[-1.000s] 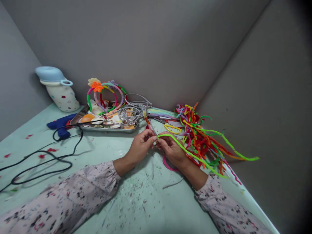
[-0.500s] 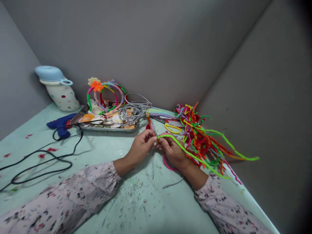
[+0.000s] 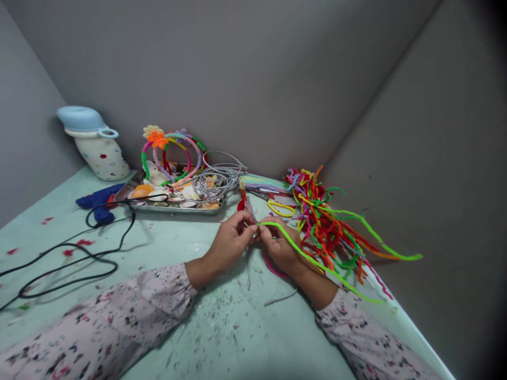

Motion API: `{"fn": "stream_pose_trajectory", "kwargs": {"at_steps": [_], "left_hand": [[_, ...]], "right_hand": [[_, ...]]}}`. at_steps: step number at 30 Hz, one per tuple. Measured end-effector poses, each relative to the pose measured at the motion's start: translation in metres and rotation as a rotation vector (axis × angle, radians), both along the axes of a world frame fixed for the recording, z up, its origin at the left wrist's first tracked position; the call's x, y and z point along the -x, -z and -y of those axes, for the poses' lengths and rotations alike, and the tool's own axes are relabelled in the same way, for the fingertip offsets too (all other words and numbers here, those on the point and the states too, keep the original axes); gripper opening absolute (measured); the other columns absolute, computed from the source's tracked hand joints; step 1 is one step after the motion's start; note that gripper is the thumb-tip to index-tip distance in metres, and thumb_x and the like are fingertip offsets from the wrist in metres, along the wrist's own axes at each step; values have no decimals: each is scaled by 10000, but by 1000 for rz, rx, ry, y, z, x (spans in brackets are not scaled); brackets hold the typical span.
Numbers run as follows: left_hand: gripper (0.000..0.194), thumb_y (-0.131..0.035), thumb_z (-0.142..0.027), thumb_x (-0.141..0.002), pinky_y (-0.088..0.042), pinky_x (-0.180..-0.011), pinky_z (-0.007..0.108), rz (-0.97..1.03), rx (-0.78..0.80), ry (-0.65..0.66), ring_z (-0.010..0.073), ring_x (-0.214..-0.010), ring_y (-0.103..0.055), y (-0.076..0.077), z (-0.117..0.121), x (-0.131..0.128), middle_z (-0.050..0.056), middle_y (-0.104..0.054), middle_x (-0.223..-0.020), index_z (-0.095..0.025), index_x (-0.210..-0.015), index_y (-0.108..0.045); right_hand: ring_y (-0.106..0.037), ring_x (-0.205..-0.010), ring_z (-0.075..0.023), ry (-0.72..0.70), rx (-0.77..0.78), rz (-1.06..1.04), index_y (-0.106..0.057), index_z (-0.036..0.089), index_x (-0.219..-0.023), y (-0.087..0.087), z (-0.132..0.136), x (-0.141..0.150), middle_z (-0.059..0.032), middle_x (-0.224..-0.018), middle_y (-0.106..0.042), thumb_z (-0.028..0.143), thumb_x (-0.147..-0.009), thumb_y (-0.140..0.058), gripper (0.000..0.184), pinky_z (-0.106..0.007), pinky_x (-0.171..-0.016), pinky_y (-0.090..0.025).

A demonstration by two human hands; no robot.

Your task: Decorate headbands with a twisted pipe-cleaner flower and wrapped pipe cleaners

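Note:
My left hand (image 3: pixel 232 240) and my right hand (image 3: pixel 281 247) meet over the middle of the table, fingertips nearly touching. A grey wire (image 3: pixel 251 210) rises from between the fingers of my left hand, which is closed on it. Beside its upper end shows an orange piece with a pale tip (image 3: pixel 242 186); whether they are joined I cannot tell. My right hand pinches a lime-green pipe cleaner (image 3: pixel 312 261) close to its end at the wire. The rest trails over my right wrist toward the sleeve. Fingers hide the exact contact point.
A metal tray (image 3: pixel 182 211) holds shells, a wire coil (image 3: pixel 217 179) and flower-decorated hoops (image 3: pixel 156 140). Left stand a blue glue gun (image 3: pixel 101 203), its black cord (image 3: pixel 114 252) and a bottle (image 3: pixel 97 148). Yellow-handled scissors (image 3: pixel 281 209) lie near a pipe-cleaner heap (image 3: pixel 325 227). Walls bound the table.
The lime-green pipe cleaner's free end has shifted right and down. The orange piece with the pale tip has moved slightly right and stands more upright. Both hands keep their pinch.

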State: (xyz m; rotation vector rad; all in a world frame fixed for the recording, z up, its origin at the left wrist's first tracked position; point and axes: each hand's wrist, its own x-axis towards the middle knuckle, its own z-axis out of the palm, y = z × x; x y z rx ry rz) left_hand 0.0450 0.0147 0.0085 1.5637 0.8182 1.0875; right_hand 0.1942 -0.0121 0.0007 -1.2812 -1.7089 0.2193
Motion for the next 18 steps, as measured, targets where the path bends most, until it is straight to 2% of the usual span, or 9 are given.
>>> {"fn": "stream_pose_trajectory", "kwargs": {"at_steps": [4, 9, 18], "left_hand": [[97, -552, -270, -820, -410, -566, 221, -54, -35, -40, 112, -604, -545, -1, 1, 1, -19, -567, -677, -176, -839, -536], [110, -542, -283, -830, -392, -513, 207, -64, -6, -57, 111, -555, -562, -2, 5, 0, -21, -599, -622, -178, -858, -522], [101, -537, -277, -820, -396, -525, 214, -25, 22, -52, 112, -544, -563, -5, 4, 0, -19, -613, -597, -185, -828, -498]], "right_hand": [[-650, -666, -154, 44, -53, 51, -603, 228, -860, -2, 1, 0, -7, -739, -686, 264, -851, -555, 61, -265, -622, -495], [-636, -809, -160, -40, -171, 60, -621, 229, -849, -5, 0, -3, -31, -841, -680, 204, -844, -556, 70, -291, -762, -504], [-642, -770, -168, 56, -205, 44, -617, 242, -919, -3, 3, -1, -26, -842, -680, 247, -838, -577, 91, -287, -708, -510]]}}
